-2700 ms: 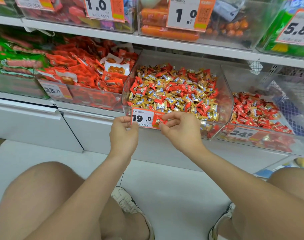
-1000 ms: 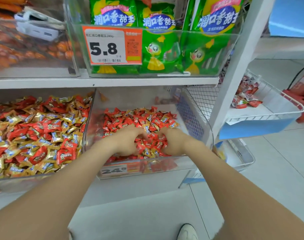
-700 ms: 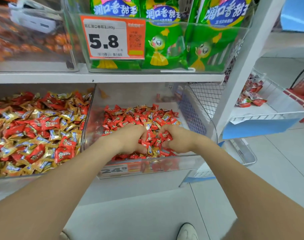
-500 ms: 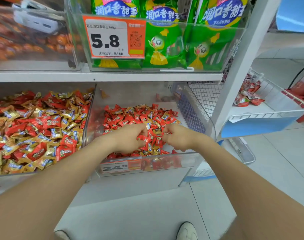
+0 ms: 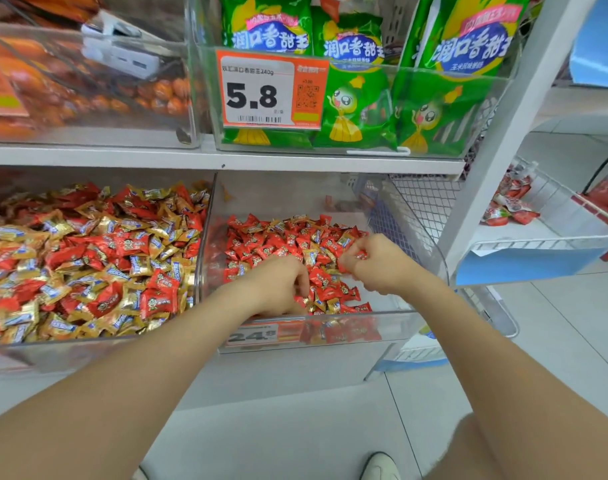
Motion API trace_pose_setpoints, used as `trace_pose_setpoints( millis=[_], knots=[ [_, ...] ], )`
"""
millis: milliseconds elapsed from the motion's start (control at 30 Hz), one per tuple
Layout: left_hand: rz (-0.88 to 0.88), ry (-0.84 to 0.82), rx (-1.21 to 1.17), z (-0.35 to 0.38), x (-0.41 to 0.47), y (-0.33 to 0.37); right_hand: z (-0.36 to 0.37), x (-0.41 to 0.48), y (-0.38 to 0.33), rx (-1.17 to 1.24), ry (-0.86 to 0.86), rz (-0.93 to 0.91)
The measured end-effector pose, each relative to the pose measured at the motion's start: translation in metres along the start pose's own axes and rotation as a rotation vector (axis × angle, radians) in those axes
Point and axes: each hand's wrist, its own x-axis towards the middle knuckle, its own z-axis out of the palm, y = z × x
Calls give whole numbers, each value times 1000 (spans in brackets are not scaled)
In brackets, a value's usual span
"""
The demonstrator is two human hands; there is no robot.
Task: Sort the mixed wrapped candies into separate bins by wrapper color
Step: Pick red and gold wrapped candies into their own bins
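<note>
Both hands are working inside the right bin, a clear plastic one on the lower shelf. The left hand is lying palm down on the candies, fingers curled into the pile near the front wall; whether it is pinching any one piece cannot be told. The right hand is hovering just above the pile, fingers bunched together, with a red candy showing at the fingertips. This bin is holding mostly red wrappers with a few gold ones mixed in; its front tag is reading "24.8", partly blurred. The left bin, touching the right one, is filled with a mixed pile of red and gold wrappers; print on the wrappers is too small to read. On the upper shelf, a clear bin is holding green bags with a cartoon corn figure and the characters "润口香甜王". An orange-and-white price tag on that bin is showing "5.8", "240g", a barcode and a QR code. A wire basket to the right is carrying a few red packets. A white shoe is showing on the floor below.
</note>
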Motion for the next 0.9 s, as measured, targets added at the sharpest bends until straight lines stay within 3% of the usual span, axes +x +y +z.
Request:
trace_pose_setpoints(
  millis=[100,233,400,500,633,800,900],
  knots=[
    [-13,50,-59,-3,1,6,2,-7,-10,90,37,-17],
    [49,363,-70,-29,-33,19,15,-21,-42,241,128,-122],
    [-43,638,-80,-60,-102,-13,48,-49,-98,203,231,-283],
    [-216,633,-83,-72,-128,-59,76,-61,-141,182,237,-474],
    [-244,565,74,-88,-144,-109,115,-39,-187,36,223,-796],
    [-311,583,204,-90,-152,-130,133,5,-203,-366,-33,-708],
    [-269,625,173,-86,-155,-120,115,0,-193,-198,-9,-779]
  ],
)
